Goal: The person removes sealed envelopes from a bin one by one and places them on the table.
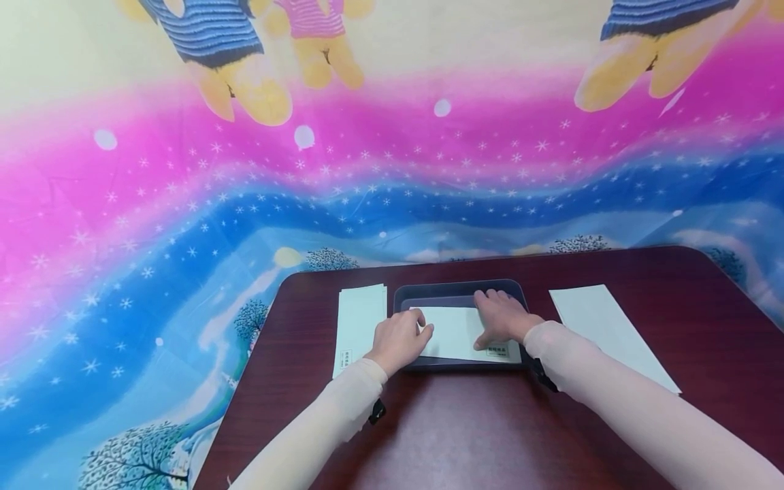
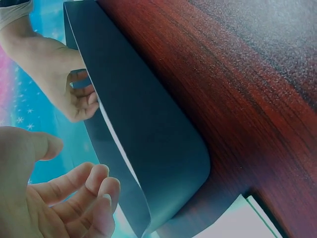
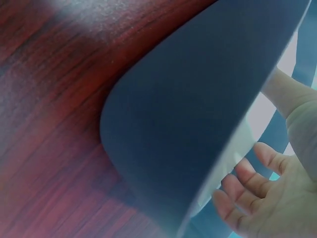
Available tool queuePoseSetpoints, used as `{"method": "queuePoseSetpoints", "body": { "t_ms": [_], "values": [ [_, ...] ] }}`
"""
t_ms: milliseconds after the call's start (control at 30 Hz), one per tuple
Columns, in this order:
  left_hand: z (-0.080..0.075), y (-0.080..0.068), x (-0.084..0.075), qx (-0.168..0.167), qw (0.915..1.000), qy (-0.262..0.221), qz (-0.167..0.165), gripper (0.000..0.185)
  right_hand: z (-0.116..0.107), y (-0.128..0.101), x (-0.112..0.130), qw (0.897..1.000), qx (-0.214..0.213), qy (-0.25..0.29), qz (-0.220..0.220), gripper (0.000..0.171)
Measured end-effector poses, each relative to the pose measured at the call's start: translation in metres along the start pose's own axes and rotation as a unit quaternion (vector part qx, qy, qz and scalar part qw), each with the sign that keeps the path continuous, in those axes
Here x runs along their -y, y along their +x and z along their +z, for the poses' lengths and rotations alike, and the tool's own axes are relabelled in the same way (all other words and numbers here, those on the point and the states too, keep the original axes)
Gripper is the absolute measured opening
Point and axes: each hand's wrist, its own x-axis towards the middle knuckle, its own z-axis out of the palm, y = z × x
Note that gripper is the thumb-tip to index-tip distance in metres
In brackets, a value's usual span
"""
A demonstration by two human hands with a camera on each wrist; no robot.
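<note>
A dark grey tray point(image 1: 401, 298) holds pale envelopes point(image 1: 450, 327) with a small printed block at the lower right corner. My right hand point(image 1: 503, 318) spreads over the right part of the envelopes, thumb toward the near side and fingers toward the far side. In the right wrist view, its fingertips point(image 3: 229, 181) are right at the paper's edge behind the tray wall point(image 3: 173, 109). My left hand point(image 1: 399, 338) is over the tray's left end, by the envelopes' left edge. The left wrist view shows its fingers point(image 2: 81, 188) loosely bent, with nothing between them and the thumb.
Left of the tray lies a stack of pale envelopes point(image 1: 361, 323) with a similar printed block. More pale envelopes point(image 1: 612, 333) lie to its right at a slant. All rest on a dark red wooden table point(image 1: 465, 422), with a patterned cloth point(image 1: 380, 163) hanging behind it.
</note>
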Motion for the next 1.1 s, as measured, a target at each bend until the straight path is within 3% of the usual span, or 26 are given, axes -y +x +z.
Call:
{"method": "queuePoseSetpoints", "body": {
  "t_ms": [533, 900, 1100],
  "values": [
    [0.000, -0.002, -0.001, -0.004, 1.0000, 0.000, 0.000, 0.025, 0.007, -0.006, -0.003, 0.999, -0.042, -0.025, -0.018, 0.093],
    [-0.001, -0.003, -0.001, -0.003, 1.0000, 0.005, 0.000, 0.026, 0.009, -0.009, 0.005, 0.994, -0.079, -0.074, -0.026, 0.081],
    [-0.002, -0.004, -0.004, -0.004, 1.0000, 0.004, 0.004, 0.026, 0.013, -0.008, 0.004, 0.992, -0.106, -0.070, -0.026, 0.085]
  ]
}}
